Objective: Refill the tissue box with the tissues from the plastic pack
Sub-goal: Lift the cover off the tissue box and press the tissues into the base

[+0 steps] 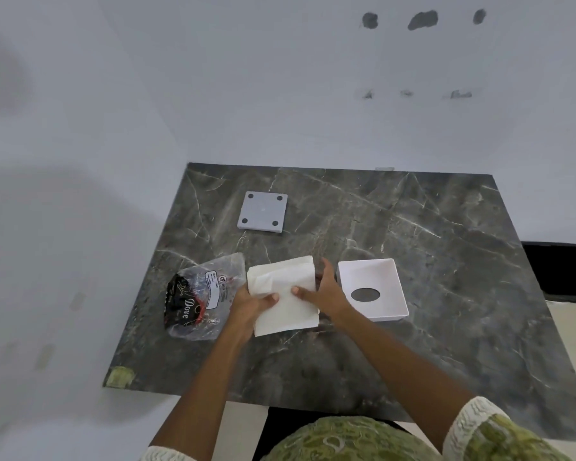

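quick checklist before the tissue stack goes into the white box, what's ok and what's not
1. Tissues out of the plastic pack: ok, the tissue stack is out and the pack lies crumpled to its left.
2. Grip on the stack: ok, left hand and right hand hold it from either side.
3. Stack squared up: not ok, the top sheet is creased and lifted at the left corner.
4. Tissue box ready: ok, it sits upside down, open side up, oval slot against the table.
5. Box empty: ok, nothing shows inside.
6. Base panel within reach: ok, it lies apart at the far side, pads up.
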